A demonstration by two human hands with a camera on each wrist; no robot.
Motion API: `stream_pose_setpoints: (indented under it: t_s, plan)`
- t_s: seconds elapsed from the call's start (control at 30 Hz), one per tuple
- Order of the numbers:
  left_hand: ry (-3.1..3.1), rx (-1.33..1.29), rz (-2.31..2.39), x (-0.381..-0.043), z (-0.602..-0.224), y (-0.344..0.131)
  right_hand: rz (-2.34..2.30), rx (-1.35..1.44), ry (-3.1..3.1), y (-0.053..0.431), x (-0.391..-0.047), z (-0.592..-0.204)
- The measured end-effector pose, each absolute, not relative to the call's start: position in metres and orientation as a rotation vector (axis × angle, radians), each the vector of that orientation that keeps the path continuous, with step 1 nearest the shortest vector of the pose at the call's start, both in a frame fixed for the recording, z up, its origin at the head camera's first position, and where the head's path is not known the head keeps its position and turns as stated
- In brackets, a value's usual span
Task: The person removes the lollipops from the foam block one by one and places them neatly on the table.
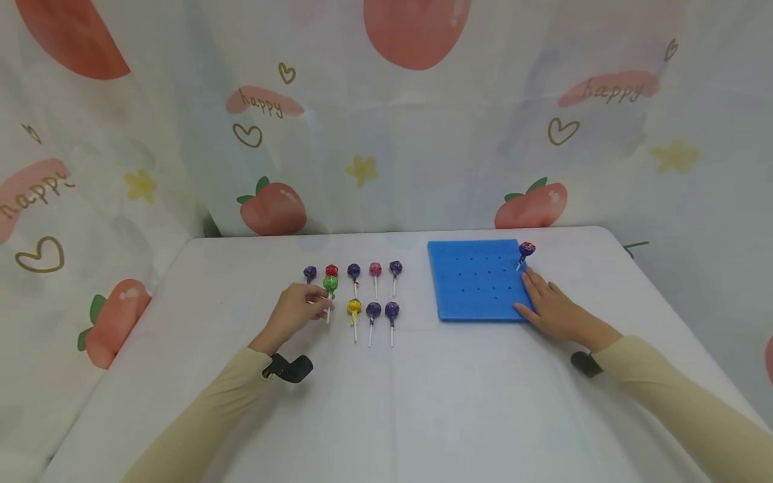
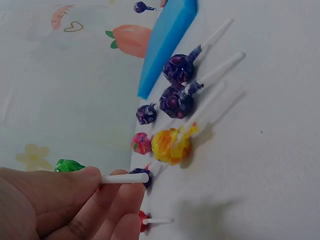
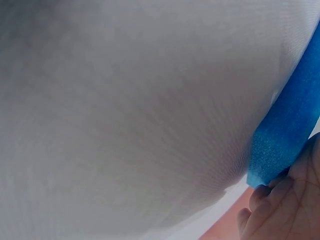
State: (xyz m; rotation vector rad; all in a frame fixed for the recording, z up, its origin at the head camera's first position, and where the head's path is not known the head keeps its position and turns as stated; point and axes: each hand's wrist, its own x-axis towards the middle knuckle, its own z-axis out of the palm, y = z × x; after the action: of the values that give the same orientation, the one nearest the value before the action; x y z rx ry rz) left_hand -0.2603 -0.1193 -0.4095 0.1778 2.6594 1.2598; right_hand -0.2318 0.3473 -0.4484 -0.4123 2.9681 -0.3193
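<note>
My left hand (image 1: 294, 310) pinches the white stick of a green-wrapped lollipop (image 1: 330, 284) between thumb and fingers, with the candy end up. In the left wrist view the stick (image 2: 125, 178) juts out past the thumb, while the green head is partly hidden behind it. On the right, my right hand (image 1: 557, 315) rests with extended fingers along the right edge of a blue foam board (image 1: 448, 285) dotted with small holes. A purple lollipop (image 1: 527, 249) stands tilted at the board's back right corner, candy end up.
Beside the left hand, lollipops lie in two rows. The back row includes a red one (image 1: 331, 270) and a pink one (image 1: 375, 269) among purple ones; in front are a yellow one (image 1: 353, 306) and two purple ones. A patterned curtain (image 1: 398, 147) hangs behind the white table (image 1: 386, 416).
</note>
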Motion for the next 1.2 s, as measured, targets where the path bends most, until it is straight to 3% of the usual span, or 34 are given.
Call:
stream_pose_setpoints:
  t_s: [0.17, 0.47, 1.2]
  plan:
    - [2.637, 0.039, 1.173, -0.258, -0.422, -0.129, -0.325, -0.403, 2.955, 0.347, -0.232, -0.448]
    - [2.633, 0.01, 1.024, -0.254, -0.437, -0.134, -0.341, -0.401, 2.946, 0.346, -0.231, -0.447]
    - [2.715, -0.006, 0.899, -0.251, -0.432, -0.127, -0.336, -0.414, 2.954, 0.346, -0.232, -0.445]
